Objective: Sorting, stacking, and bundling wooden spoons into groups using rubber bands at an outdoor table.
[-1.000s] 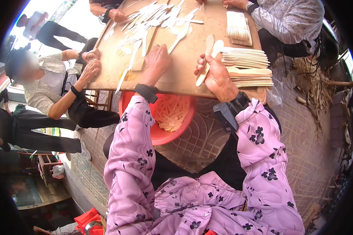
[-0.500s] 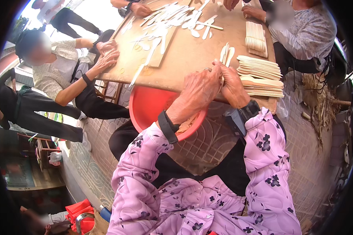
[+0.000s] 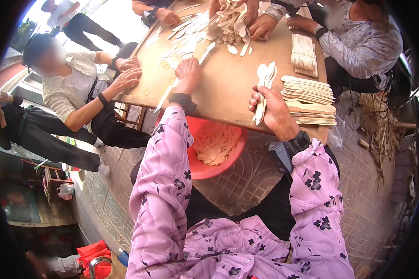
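My right hand [image 3: 275, 110] is closed round a small bundle of pale wooden spoons [image 3: 264, 90], bowls upward, above the table's near edge. Farther left, my left hand [image 3: 188, 74] rests low over the table with its fingers curled under and mostly hidden. A wooden spoon [image 3: 208, 52] sticks out from it, bowl pointing away. Right of my right hand lie neat stacks of wooden spoons [image 3: 307, 90] and wooden knives [image 3: 311, 108]. Beyond my left hand spreads a loose heap of wooden spoons [image 3: 228, 23], with other people's hands [image 3: 264, 27] on it.
A red basin [image 3: 239, 146] holding wooden pieces [image 3: 215, 142] stands below the table's near edge. Another stack of wooden cutlery [image 3: 304, 53] lies at the right of the brown table [image 3: 228, 88]. A person [image 3: 74, 88] sits at the left with both hands on the table edge.
My hands have parted: the left moved left and away over the table, while the right keeps the spoons. Other people's hands have brought a dense clump of spoons onto the far heap.
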The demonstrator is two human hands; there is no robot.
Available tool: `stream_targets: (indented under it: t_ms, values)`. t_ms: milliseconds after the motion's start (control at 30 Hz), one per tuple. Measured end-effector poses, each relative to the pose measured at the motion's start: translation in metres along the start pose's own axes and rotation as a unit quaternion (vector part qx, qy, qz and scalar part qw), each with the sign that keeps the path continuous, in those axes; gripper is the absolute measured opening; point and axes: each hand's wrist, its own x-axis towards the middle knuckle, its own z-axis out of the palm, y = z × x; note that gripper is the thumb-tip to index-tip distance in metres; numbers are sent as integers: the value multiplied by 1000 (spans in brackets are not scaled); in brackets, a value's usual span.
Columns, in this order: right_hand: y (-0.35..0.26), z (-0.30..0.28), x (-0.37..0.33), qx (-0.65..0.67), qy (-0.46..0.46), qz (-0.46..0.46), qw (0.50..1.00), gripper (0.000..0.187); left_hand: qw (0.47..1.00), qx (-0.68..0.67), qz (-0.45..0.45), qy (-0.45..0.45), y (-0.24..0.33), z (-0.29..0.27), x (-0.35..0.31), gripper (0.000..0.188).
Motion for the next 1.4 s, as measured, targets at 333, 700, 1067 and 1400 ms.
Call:
stream_targets:
  t_ms: [333,700,1067,1400]
  values:
    - [-4,4,-1,-3,41,-17,999,21,953,-259,155,0,76,-54,-103,13]
    - [-15,9,-4,-3,49,-37,998,17,953,-270,135,7,43,-55,-91,21]
    - [-19,11,-7,-24,3,-6,1000,20,991,-113,-70,-3,-68,-1,-5,19]
    - [-21,6,-7,-20,10,-3,1000,18,970,-182,-125,-100,-62,-12,13,24]
